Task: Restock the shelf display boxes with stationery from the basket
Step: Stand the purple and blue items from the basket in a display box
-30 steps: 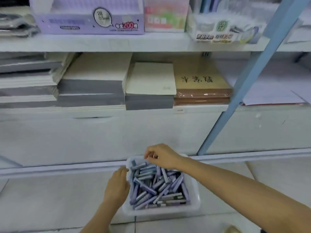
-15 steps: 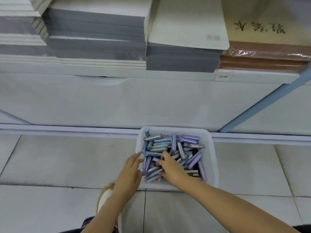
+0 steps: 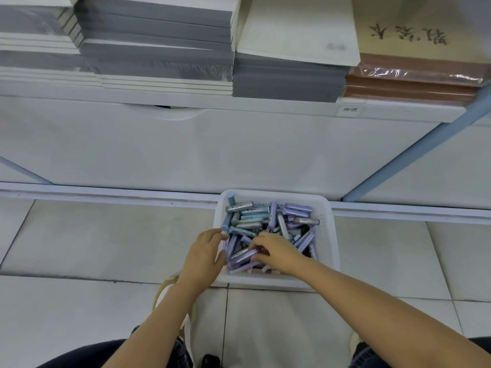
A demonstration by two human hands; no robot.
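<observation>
Judging by their look, the tubes (image 3: 297,209) are light, rigid little plastic cylinders with smooth, probably slippery sides, so we expect them to roll or squirt out of a loose grab. We would take several at once, lying parallel, pinched across their middles rather than by the ends. They lie heaped and crisscrossed, lilac and pale blue, in the white basket (image 3: 330,235), which sits on the floor tiles (image 3: 106,235) at about five o'clock in our view, its far rim near the foot of the white cabinet front (image 3: 239,155). Our right hand (image 3: 276,252) is down inside the basket's seven o'clock corner, knuckles up, fingers curled round a few lilac tubes; how many it has we cannot tell. Our left hand (image 3: 204,257) rests at the basket's eight o'clock rim, fingers fairly straight and close together, reaching over the wall towards the heap, holding nothing and apparently steadying the basket. Both forearms come in from six o'clock. At twelve o'clock, notebook stacks (image 3: 156,43) fill the shelf (image 3: 239,102), with brown wrapped pads (image 3: 414,75) at one o'clock. The display boxes are out of view, so we judge the restocking to be at the gathering step.
</observation>
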